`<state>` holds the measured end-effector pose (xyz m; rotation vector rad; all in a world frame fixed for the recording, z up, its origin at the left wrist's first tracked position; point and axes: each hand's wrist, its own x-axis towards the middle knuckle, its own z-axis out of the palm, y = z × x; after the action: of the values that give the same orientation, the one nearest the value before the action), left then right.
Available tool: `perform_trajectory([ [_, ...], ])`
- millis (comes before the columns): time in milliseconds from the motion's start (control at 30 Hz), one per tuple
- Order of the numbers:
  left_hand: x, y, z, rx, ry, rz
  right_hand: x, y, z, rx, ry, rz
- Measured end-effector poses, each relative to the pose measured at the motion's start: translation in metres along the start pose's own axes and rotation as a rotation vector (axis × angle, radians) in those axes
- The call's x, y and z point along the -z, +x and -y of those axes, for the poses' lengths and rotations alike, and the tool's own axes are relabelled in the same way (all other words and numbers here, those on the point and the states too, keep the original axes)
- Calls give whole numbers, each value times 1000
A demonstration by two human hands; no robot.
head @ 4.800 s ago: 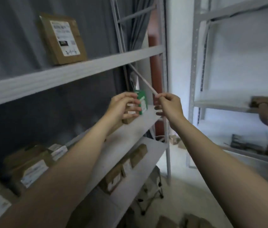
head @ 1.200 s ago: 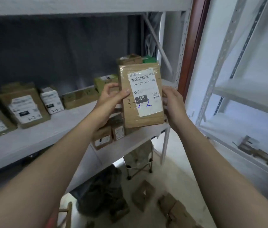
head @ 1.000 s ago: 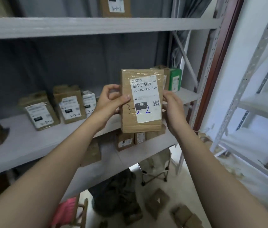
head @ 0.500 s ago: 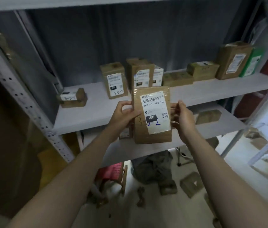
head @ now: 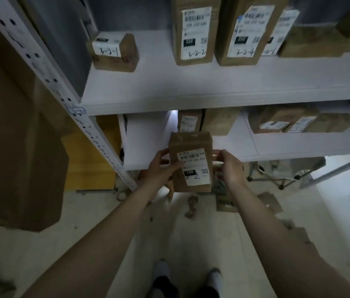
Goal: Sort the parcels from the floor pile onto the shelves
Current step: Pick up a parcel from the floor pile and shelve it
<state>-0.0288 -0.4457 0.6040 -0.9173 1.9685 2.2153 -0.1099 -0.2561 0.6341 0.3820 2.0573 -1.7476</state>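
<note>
I hold a brown cardboard parcel [head: 188,147] with a white shipping label marked 15H upright in front of the lower shelf [head: 148,138]. My left hand [head: 161,166] grips its left edge, thumb across the label. My right hand [head: 229,166] grips its right edge. On the upper shelf [head: 191,91] stand labelled parcels: a small one marked 3-2-1 [head: 114,52], a tall one marked 3-2-2 [head: 194,31] and another marked 3-2-4 [head: 245,31]. More parcels [head: 281,123] sit on the lower shelf behind the held one.
A perforated metal upright [head: 62,91] runs diagonally at the left, beside a large brown carton [head: 15,136] and a yellow box [head: 88,160]. A few parcels [head: 270,202] lie on the floor. My feet [head: 187,278] show at the bottom.
My view has dropped and moved closer to the shelves. The parcel, still held in both hands, has come down from the upper shelf's level to in front of the lower shelf.
</note>
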Motion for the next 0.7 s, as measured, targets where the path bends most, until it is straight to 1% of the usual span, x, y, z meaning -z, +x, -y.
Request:
perform_trajectory([
  [100, 0, 24, 21, 61, -43, -18, -19, 25, -25, -51, -29, 26],
  [200, -1, 48, 37, 79, -87, -39, -34, 51, -42, -84, -55, 56],
  [367, 3, 86, 58, 76, -166, -114, -60, 95, -65, -32, -69, 79],
  [467, 11, 106, 69, 63, -178, -181, -78, 119, -81, -31, -20, 77],
  [533, 17, 120, 77, 58, -173, -218, -90, 133, -90, -31, 1, 109],
  [700, 35, 156, 92, 9, -135, -254, -121, 163, -106, -29, 111, 152],
])
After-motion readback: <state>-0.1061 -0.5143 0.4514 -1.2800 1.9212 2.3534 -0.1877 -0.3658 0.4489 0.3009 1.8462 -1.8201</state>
